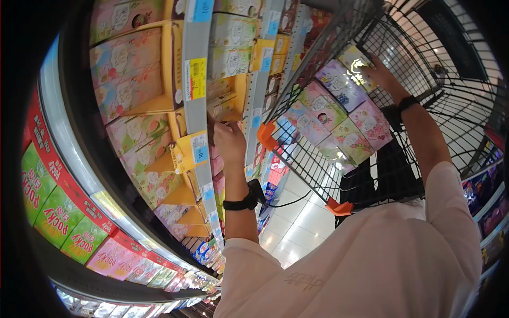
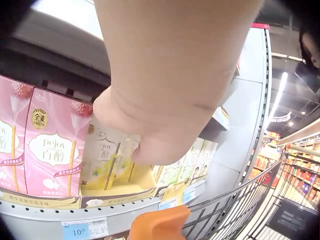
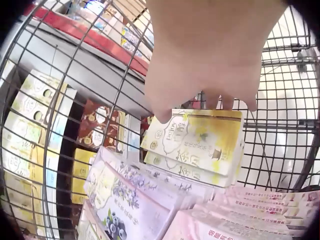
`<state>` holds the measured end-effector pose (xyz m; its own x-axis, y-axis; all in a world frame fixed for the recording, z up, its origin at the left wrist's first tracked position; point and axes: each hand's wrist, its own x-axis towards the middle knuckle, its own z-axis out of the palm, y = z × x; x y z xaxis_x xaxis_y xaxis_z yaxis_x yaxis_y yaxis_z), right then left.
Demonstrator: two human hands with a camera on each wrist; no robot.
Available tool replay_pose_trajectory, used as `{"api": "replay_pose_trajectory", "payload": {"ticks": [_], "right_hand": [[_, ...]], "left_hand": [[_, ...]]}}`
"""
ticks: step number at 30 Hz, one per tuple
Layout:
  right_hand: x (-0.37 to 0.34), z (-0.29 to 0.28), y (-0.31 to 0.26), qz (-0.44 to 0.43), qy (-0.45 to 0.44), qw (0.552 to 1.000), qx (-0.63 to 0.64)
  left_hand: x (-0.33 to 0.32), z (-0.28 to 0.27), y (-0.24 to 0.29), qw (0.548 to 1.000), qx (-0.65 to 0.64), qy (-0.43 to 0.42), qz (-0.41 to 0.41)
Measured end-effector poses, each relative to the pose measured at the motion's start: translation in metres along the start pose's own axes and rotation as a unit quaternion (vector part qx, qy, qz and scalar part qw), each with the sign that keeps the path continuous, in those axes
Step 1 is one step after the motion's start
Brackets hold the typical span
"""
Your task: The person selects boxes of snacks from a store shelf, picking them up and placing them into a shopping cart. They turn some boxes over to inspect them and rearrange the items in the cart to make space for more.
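My left hand [image 1: 230,142] reaches in at the shelf front. In the left wrist view the left hand [image 2: 155,135] overlaps white-and-yellow Pejoy biscuit stick boxes [image 2: 102,157] in a yellow display tray [image 2: 120,189]; its fingertips are mostly hidden, so I cannot tell whether they grip a box. Inside the cart, my right hand [image 3: 205,75] pinches the top edge of yellow Pejoy boxes [image 3: 195,140], thumb on the near face and fingers behind. Purple blueberry boxes [image 3: 117,195] and pink boxes [image 3: 235,215] stand packed beside them.
The wire shopping cart [image 1: 313,185] with orange corner pieces [image 1: 339,206] stands close against the shelf. Pink Pejoy boxes [image 2: 52,145] fill the neighbouring tray. Green Pocky boxes [image 1: 58,225] line a lower shelf. A cable [image 1: 289,204] hangs from the left wrist.
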<state>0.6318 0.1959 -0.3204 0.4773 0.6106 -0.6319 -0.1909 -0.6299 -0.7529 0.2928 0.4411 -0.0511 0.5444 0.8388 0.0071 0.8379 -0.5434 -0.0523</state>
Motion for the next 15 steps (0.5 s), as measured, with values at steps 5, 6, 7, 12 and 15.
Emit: {"api": "replay_pose_trajectory", "payload": {"ticks": [5,6,7,12,15], "right_hand": [[0.016,-0.012,0.045,-0.021,-0.001,1.0,0.017],[0.015,-0.016,0.045,-0.039,-0.025,0.999,-0.003],[0.016,-0.019,0.044,-0.018,-0.035,0.998,-0.049],[0.009,-0.015,0.038,-0.044,-0.083,0.995,-0.039],[0.004,-0.008,0.03,-0.054,-0.073,0.993,-0.076]], "left_hand": [[0.01,-0.009,0.007,0.996,-0.008,-0.033,-0.076],[0.011,-0.012,0.012,0.997,-0.012,-0.032,-0.072],[0.012,-0.014,0.015,0.996,0.001,-0.031,-0.089],[0.014,-0.016,0.01,0.997,0.008,-0.022,-0.067],[0.008,-0.016,0.005,0.998,0.005,0.053,0.022]]}}
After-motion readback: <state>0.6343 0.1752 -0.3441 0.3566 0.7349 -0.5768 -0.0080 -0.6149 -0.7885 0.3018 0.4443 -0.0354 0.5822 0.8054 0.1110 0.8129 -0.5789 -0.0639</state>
